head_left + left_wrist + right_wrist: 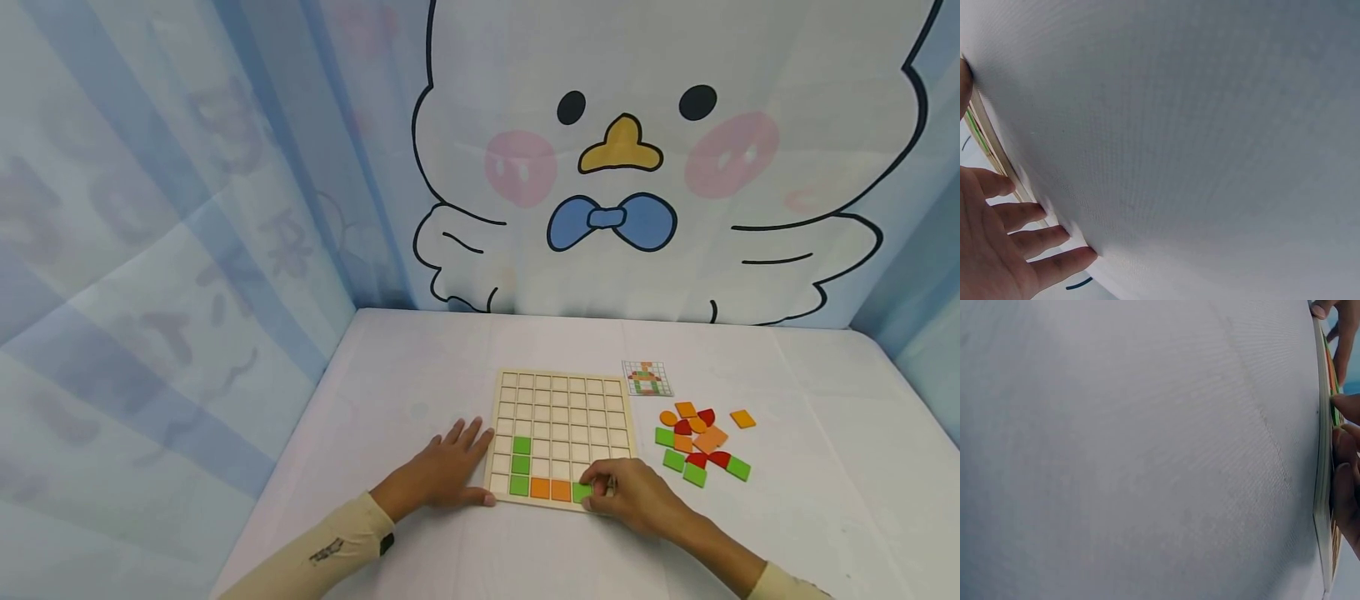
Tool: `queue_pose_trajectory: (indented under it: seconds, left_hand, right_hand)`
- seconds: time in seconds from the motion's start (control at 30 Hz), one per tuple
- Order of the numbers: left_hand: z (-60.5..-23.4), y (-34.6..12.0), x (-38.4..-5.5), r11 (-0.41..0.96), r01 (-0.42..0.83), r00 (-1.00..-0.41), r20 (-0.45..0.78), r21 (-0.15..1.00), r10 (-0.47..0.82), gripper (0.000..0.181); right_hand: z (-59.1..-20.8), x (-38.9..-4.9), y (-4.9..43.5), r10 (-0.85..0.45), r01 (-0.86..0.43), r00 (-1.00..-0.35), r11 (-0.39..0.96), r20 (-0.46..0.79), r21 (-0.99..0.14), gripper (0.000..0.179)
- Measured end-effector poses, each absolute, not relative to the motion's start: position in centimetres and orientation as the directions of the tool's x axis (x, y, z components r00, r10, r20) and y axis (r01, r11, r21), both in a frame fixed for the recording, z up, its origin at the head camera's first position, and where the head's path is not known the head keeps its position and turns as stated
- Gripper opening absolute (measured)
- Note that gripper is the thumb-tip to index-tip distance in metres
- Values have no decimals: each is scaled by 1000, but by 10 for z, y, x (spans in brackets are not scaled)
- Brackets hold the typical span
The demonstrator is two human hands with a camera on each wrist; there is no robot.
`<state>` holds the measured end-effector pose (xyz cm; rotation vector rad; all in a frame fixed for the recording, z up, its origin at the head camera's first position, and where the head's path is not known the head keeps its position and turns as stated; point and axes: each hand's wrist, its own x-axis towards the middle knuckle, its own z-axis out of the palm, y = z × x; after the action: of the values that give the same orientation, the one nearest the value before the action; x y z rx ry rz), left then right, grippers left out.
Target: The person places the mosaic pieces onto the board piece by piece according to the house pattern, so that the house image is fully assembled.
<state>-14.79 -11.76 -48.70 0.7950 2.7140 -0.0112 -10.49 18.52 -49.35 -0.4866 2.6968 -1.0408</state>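
A wooden grid board (561, 415) lies flat on the table. My left hand (444, 468) rests at the board's left edge with fingers spread; in the left wrist view its fingertips (1054, 236) lie along that edge. At the front row, my right hand (636, 493) pinches a green square tile (581, 492) at its cell, thumb and forefinger on it and the other fingers curled. Left of that tile sit two orange square tiles (551, 489). A column of three green tiles (521, 465) stands at the board's left side.
Right of the board lies a loose group of green, orange and red pieces (697, 437), with one orange diamond (742, 418) apart from it. A small pattern card (647, 378) lies by the board's back right corner. A printed curtain (622, 275) hangs behind the table.
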Motion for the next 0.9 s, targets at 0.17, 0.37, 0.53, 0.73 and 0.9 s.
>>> queue_pose_trajectory:
  seconds: [0.17, 0.37, 0.53, 0.73, 0.9]
  left_hand:
    - [-487, -117, -148, 847, 525, -796, -305, 82, 523, 100]
    - [-489, -117, -149, 850, 521, -798, -310, 74, 516, 100]
    - [-489, -118, -150, 850, 522, -799, -311, 67, 515, 100]
    - [-488, -118, -150, 847, 525, -794, -313, 78, 521, 100]
    - [-488, -118, -150, 845, 528, -791, -314, 83, 525, 100]
  right_hand:
    - [-493, -105, 185, -372, -223, -925, 696, -78, -682, 18]
    - [-491, -106, 187, -391, -223, -916, 684, -92, -694, 20]
    - [-488, -107, 196, -451, -243, -888, 628, -91, -739, 22]
    - [-484, -111, 216, -465, -235, -879, 612, -104, -755, 26]
    - [-480, -113, 243, -446, -221, -888, 623, -109, -751, 30]
